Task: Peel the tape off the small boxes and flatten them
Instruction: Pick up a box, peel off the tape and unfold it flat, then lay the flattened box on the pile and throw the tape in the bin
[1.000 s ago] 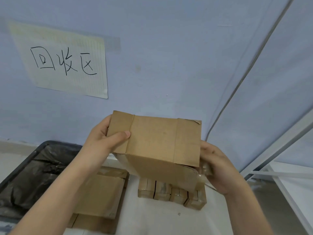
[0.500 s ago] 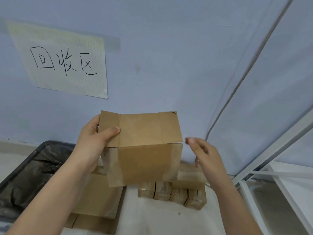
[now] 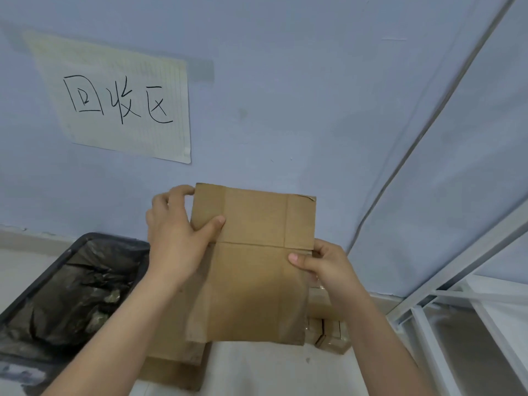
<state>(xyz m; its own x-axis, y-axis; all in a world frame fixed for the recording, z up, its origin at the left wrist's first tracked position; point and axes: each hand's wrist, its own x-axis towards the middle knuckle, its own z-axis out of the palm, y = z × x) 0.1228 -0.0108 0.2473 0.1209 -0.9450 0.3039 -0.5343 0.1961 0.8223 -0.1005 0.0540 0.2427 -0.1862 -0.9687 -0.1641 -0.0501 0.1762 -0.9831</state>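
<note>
A brown cardboard box point(image 3: 251, 270), pressed flat with its flaps spread upward, is held upright in front of me. My left hand point(image 3: 177, 238) grips its upper left edge, thumb on the front and fingers behind. My right hand point(image 3: 323, 267) pinches the right edge at the fold line, thumb on the front face. Behind and below the flat box, a row of small taped boxes point(image 3: 328, 332) stands on the white surface, mostly hidden. A stack of flattened cardboard point(image 3: 171, 370) lies under the held box at the lower left.
A black bin with a dark liner point(image 3: 65, 290) sits at the left. A paper sign with handwriting point(image 3: 120, 101) is taped to the blue wall. A white metal frame point(image 3: 457, 295) stands at the right.
The box has gone from a half-open shape to flat. My right hand, which had let go and hovered beside it, has come back and taken the right edge.
</note>
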